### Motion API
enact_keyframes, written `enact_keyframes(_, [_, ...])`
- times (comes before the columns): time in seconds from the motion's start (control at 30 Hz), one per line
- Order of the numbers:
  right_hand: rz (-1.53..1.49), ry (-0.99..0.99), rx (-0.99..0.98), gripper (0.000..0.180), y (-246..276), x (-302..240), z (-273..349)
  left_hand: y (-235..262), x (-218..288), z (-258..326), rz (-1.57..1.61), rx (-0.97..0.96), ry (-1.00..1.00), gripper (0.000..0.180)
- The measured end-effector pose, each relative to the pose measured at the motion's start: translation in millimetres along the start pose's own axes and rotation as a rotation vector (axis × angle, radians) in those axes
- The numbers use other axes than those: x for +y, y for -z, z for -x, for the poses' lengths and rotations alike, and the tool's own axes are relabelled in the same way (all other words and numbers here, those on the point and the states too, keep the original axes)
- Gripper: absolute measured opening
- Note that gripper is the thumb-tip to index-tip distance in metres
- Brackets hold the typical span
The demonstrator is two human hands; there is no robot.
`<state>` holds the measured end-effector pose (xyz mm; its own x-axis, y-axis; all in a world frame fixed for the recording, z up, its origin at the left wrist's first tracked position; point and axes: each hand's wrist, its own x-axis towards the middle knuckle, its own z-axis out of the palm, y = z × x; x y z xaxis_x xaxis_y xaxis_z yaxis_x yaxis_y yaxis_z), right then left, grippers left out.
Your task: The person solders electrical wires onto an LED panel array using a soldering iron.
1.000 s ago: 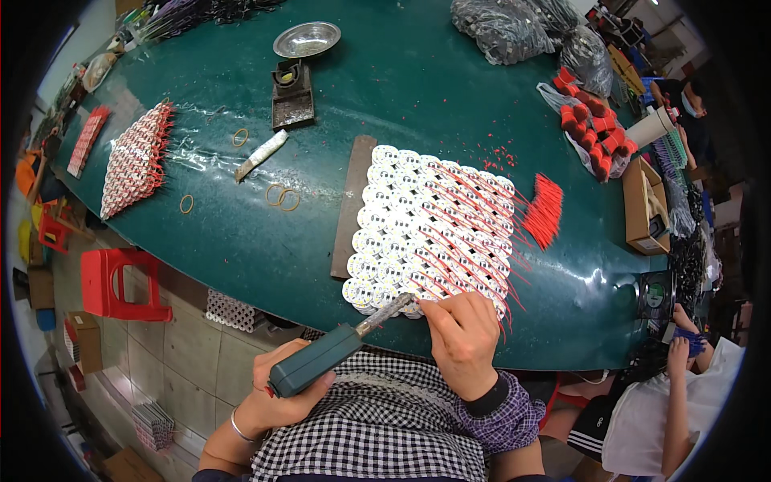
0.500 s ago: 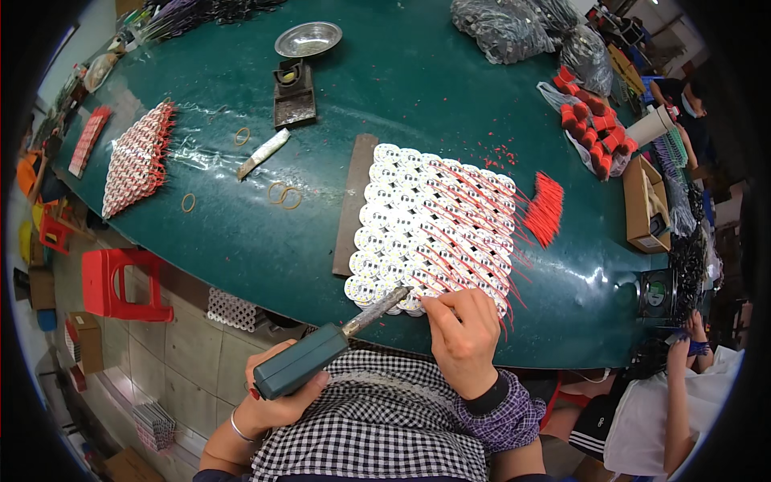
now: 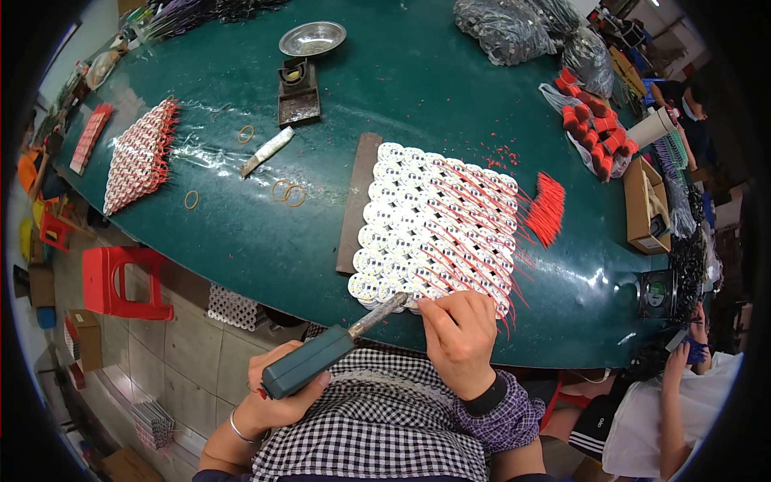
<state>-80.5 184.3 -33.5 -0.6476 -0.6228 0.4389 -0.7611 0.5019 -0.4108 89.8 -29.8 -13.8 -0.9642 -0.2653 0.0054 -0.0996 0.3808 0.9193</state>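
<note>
My left hand [image 3: 283,387] is wrapped round a soldering iron [image 3: 309,363] with a boxy dark green body. Its metal tip rests at the near edge of a panel of round white circuit boards [image 3: 385,215]. Close beside that tip, my right hand [image 3: 459,337] pinches what looks like a thin red wire [image 3: 417,302]; the fingers hide most of it. Many red wires [image 3: 474,229] lie slantwise across the right part of the panel. The boards at its left carry no wires. A dark flat bar [image 3: 357,205] lies along the panel's left side.
A bundle of red wires [image 3: 546,210] lies right of the panel. Farther off are a metal dish [image 3: 312,38], a dark stand [image 3: 298,100], a white wrapped stick [image 3: 267,153] and red spools [image 3: 594,128]. Wired panels [image 3: 140,157] lie at left. A co-worker [image 3: 675,402] sits at right.
The iron's tip and my right fingertips have shifted slightly along the panel's near edge and now sit closer together. Both hands keep their grip.
</note>
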Motion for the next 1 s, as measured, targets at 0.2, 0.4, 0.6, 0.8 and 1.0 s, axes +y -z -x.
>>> enact_keyframes(0.2, [-0.009, 0.011, 0.034, 0.020, -1.5, -1.3, -1.8, -1.9, -2.1, 0.2, 0.067, 0.002, 0.013, 0.022])
enact_keyframes(0.4, [0.008, 0.011, 0.032, 0.020, -2.1, -3.4, -1.1, -0.7, -6.0, 4.8, 0.071, -0.010, 0.033, 0.021])
enact_keyframes(0.6, [0.015, 0.004, -0.002, 0.019, -1.4, -1.5, 0.9, -1.1, -14.8, 19.5, 0.018, 0.037, 0.010, 0.022])
enact_keyframes(0.8, [0.003, -0.011, 0.019, 0.019, 5.4, -1.3, 0.2, -1.6, -17.0, 28.0, 0.149, 0.078, 0.169, 0.025])
enact_keyframes(1.0, [0.091, -0.122, 0.239, 0.012, 43.9, 53.1, -18.2, -4.9, -22.4, 42.4, 0.284, 0.183, 0.170, 0.041])
